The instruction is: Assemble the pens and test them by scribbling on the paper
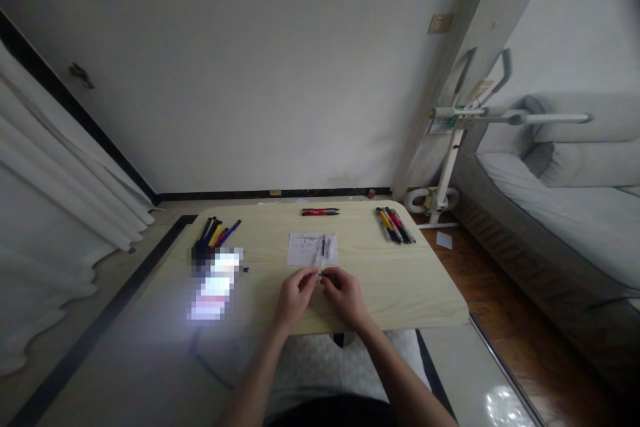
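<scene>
Near the front of the light wooden table (pixel 400 287), my left hand (pixel 297 290) and my right hand (pixel 344 290) meet with their fingertips pinched almost together. A small dark piece shows between them, too small for me to name. Just beyond my fingers lies a white sheet of paper (pixel 299 250) with dark scribbles. A slim dark stick-like thing (pixel 323 245) rests on the paper's right part. Two or so red and black pens (pixel 320 212) lie sideways past the sheet, by the far edge.
Several pens (pixel 395 225) in yellow, red and black lie bunched at the far right; another bunch (pixel 214 232) is at the left. Close to that is a bright pixelated patch (pixel 216 287). A small dark piece (pixel 245 269) lies beside it. White exercise equipment (pixel 447 167) stands beyond the table, right.
</scene>
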The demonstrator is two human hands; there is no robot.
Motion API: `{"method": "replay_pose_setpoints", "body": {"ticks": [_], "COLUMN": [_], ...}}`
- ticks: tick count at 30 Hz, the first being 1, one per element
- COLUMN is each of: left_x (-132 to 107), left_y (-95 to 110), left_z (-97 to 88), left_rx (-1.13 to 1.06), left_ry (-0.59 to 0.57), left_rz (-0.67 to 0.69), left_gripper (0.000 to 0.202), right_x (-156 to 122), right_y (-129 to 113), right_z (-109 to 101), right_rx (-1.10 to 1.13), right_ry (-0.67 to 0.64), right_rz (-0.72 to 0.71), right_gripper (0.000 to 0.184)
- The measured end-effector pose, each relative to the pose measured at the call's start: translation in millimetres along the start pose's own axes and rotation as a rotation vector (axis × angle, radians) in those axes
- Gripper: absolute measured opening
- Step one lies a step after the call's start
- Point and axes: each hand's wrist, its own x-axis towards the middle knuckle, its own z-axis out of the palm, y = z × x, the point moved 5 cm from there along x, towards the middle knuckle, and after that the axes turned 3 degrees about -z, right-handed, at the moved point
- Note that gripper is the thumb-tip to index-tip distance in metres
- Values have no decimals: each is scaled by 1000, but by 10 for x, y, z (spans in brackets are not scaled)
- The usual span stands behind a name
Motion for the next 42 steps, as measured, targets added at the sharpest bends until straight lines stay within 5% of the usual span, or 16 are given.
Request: {"method": "replay_pose_setpoints", "body": {"ticks": [15, 42], "left_x": [2, -20], "left_y": [-36, 80], "left_z": [-5, -33], "left_rx": [-5, 56], "left_ry": [-18, -16], "left_rz": [-39, 5], "left_gripper": [21, 21], "right_x": [-24, -22], "right_y": [7, -77], "right_z": [42, 33], "right_rx": [109, -112], "right_ry": [-18, -87], "right_rz": [27, -56], "right_gripper": [15, 17]}}
